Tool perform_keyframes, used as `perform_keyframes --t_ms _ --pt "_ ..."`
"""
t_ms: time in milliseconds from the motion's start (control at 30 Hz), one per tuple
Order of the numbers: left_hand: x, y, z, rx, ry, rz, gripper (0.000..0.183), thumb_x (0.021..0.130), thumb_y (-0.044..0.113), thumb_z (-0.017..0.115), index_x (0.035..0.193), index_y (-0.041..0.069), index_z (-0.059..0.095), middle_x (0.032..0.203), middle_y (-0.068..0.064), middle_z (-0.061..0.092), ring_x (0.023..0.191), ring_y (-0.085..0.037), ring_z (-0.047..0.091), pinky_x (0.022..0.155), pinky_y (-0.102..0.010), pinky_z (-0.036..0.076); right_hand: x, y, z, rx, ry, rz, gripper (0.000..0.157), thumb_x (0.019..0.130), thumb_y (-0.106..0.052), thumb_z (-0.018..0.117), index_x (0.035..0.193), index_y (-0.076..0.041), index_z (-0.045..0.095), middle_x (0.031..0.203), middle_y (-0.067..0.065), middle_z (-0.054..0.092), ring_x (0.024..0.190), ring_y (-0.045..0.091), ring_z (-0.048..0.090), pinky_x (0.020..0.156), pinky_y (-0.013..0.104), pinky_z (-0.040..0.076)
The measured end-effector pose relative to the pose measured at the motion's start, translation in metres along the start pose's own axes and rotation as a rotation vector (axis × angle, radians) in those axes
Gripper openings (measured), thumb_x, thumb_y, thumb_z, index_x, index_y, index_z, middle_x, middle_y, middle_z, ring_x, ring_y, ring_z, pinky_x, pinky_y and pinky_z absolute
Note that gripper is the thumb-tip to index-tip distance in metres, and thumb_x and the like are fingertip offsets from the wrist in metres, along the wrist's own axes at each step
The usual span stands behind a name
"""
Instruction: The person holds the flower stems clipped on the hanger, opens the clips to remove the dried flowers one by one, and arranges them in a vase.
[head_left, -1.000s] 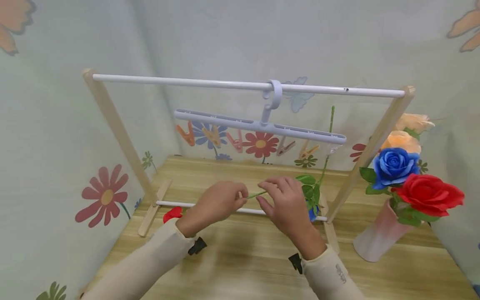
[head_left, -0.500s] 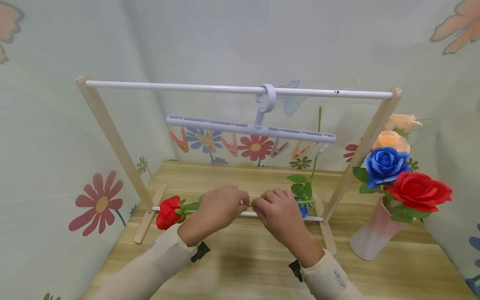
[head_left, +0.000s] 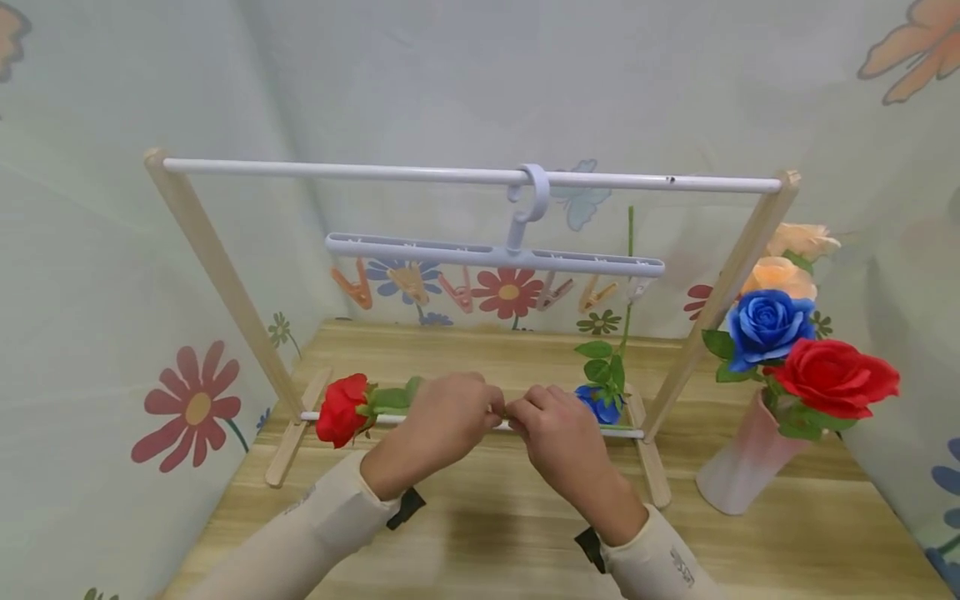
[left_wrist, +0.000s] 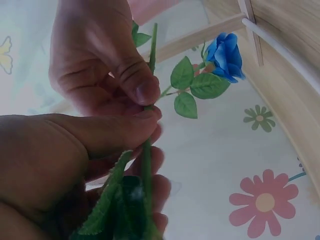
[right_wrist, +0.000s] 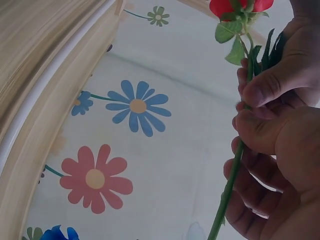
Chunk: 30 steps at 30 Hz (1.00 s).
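A red artificial rose (head_left: 343, 410) lies nearly level in front of the rack's lower bar, its bloom to the left. My left hand (head_left: 450, 425) grips its green stem (right_wrist: 223, 205) below the leaves, thumb against fingers. Right beside it, my right hand (head_left: 564, 446) pinches the same stem, and the two thumbs nearly meet in the right wrist view. Behind my right hand a blue rose (head_left: 598, 406) hangs bloom down from the right end of a pale hanger (head_left: 450, 252). Several clothespins, such as the orange one (head_left: 354, 285), dangle along the hanger.
A wooden rack with a white top bar (head_left: 337, 172) carries the hanger. To the right stands a pink and white vase (head_left: 738, 467) with red, blue and peach roses. The wooden table (head_left: 480, 542) backs onto a flower-printed cloth (head_left: 420, 83).
Both hands have drawn together on the stem, and the red bloom has come out from behind my left arm into fuller view. The head view has shifted slightly.
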<state>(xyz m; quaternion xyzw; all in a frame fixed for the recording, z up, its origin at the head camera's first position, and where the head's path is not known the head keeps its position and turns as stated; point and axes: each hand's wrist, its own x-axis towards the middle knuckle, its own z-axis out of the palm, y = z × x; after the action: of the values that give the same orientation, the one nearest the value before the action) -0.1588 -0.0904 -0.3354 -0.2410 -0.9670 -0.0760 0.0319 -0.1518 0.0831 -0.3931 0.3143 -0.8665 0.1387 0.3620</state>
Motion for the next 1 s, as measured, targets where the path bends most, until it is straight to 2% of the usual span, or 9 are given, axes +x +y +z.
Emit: perform_keyframes --t_ms 133,267,333,400,533,633,700,833,1000 --pt "-0.001 0.002 0.001 -0.008 0.224 0.111 0.008 0.09 0.02 0.078 0.098 0.019 0.077 0.089 0.002 0.069 0.081 -0.016 0.064 0.065 -0.028 0.052 -0.002 0.003 -0.001 -0.007 0.027 0.057 0.017 0.076 -0.009 0.089 0.085 -0.016 0.076 0.078 -0.003 0.065 0.069 0.018 0.063 0.059 0.029 0.055" --pt "-0.001 0.003 0.0 -0.034 0.491 0.291 0.009 0.09 0.01 0.075 0.096 0.017 0.076 0.091 0.003 0.069 0.087 -0.016 0.064 0.078 -0.031 0.054 -0.005 0.009 -0.004 0.007 0.064 0.104 0.019 0.075 -0.006 0.088 0.085 -0.014 0.074 0.078 -0.002 0.063 0.07 0.018 0.063 0.058 0.03 0.055" --pt "0.0 0.003 -0.001 -0.083 0.575 0.393 0.009 0.09 0.008 0.073 0.094 0.016 0.077 0.091 0.003 0.069 0.087 -0.015 0.063 0.08 -0.028 0.055 -0.006 0.013 -0.006 0.021 0.095 0.121 0.02 0.074 -0.005 0.088 0.086 -0.013 0.074 0.078 -0.001 0.063 0.069 0.019 0.062 0.057 0.031 0.054" --pt "0.0 0.004 -0.002 -0.129 0.615 0.5 0.01 0.089 0.007 0.073 0.093 0.015 0.076 0.09 0.003 0.069 0.087 -0.013 0.063 0.08 -0.024 0.055 -0.007 0.018 -0.01 0.042 0.13 0.138 0.019 0.075 -0.005 0.087 0.086 -0.011 0.073 0.078 0.001 0.064 0.069 0.021 0.061 0.057 0.033 0.054" --pt "0.002 0.004 0.001 -0.201 0.607 0.671 0.009 0.089 0.006 0.073 0.094 0.013 0.075 0.09 0.002 0.068 0.086 -0.01 0.064 0.081 -0.017 0.056 -0.008 0.027 -0.018 0.093 0.199 0.192 0.019 0.077 0.0 0.085 0.089 -0.009 0.073 0.081 0.005 0.066 0.071 0.022 0.062 0.06 0.036 0.054" --pt "0.005 0.003 0.007 -0.211 0.556 0.709 0.007 0.09 0.007 0.073 0.094 0.013 0.073 0.091 0.003 0.068 0.087 -0.007 0.066 0.081 -0.015 0.055 -0.009 0.033 -0.026 0.134 0.246 0.245 0.017 0.079 0.002 0.082 0.09 -0.006 0.073 0.083 0.008 0.067 0.071 0.02 0.064 0.059 0.035 0.054" --pt "0.008 0.002 0.012 -0.208 0.519 0.685 0.008 0.09 0.008 0.074 0.096 0.014 0.073 0.093 0.003 0.068 0.088 -0.007 0.067 0.081 -0.016 0.056 -0.01 0.037 -0.032 0.158 0.284 0.278 0.016 0.08 0.004 0.081 0.09 -0.005 0.072 0.082 0.008 0.067 0.071 0.019 0.064 0.06 0.032 0.053" --pt "0.012 0.001 0.021 -0.19 0.407 0.552 0.01 0.094 0.013 0.072 0.103 0.017 0.074 0.101 0.005 0.07 0.096 -0.009 0.068 0.083 -0.021 0.058 -0.011 0.046 -0.047 0.176 0.363 0.349 0.014 0.082 0.005 0.078 0.092 -0.002 0.072 0.081 0.01 0.068 0.072 0.02 0.062 0.067 0.021 0.05" --pt "0.02 0.003 0.031 -0.229 0.337 0.425 0.012 0.097 0.015 0.067 0.107 0.017 0.073 0.106 0.006 0.071 0.1 -0.009 0.068 0.086 -0.024 0.058 -0.017 0.061 -0.076 0.153 0.458 0.476 0.012 0.086 0.002 0.077 0.097 0.002 0.073 0.086 0.017 0.068 0.081 -0.009 0.053 0.072 0.005 0.04"
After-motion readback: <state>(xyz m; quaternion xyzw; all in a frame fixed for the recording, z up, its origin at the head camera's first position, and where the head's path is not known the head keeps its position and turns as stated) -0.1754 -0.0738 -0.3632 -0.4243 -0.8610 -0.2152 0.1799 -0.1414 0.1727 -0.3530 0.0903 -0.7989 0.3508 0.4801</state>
